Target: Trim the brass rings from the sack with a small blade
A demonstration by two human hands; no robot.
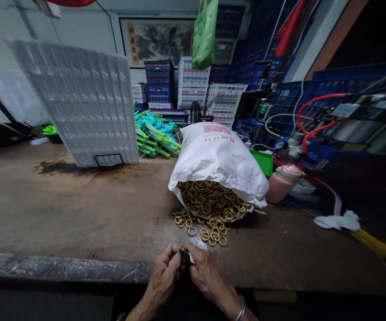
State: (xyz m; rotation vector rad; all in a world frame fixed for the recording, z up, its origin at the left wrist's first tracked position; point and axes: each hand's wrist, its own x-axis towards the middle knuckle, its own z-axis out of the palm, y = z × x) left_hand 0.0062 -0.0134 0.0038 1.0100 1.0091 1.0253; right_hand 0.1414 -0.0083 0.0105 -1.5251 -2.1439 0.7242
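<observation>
Close together at the table's front edge, my left hand [164, 270] and my right hand [206, 268] are closed, fingertips pinching a small dark piece [185, 257] between them. A bit of yellow and a bit of white show at the fingertips; what they belong to is too small to tell. Just beyond my hands, several loose brass-coloured rings [214, 234] lie on the table. They spill from the open mouth of a white woven sack [217, 154] with red print, which lies on its side and is full of such rings.
On the wooden table [112, 209], a white ribbed panel [82, 102] leans upright in a black wire stand [109, 160]. Green and blue plastic parts [155, 133] are heaped behind. At right stand a pink bottle [284, 180], a white cloth [338, 220] and machinery with orange hoses [301, 116].
</observation>
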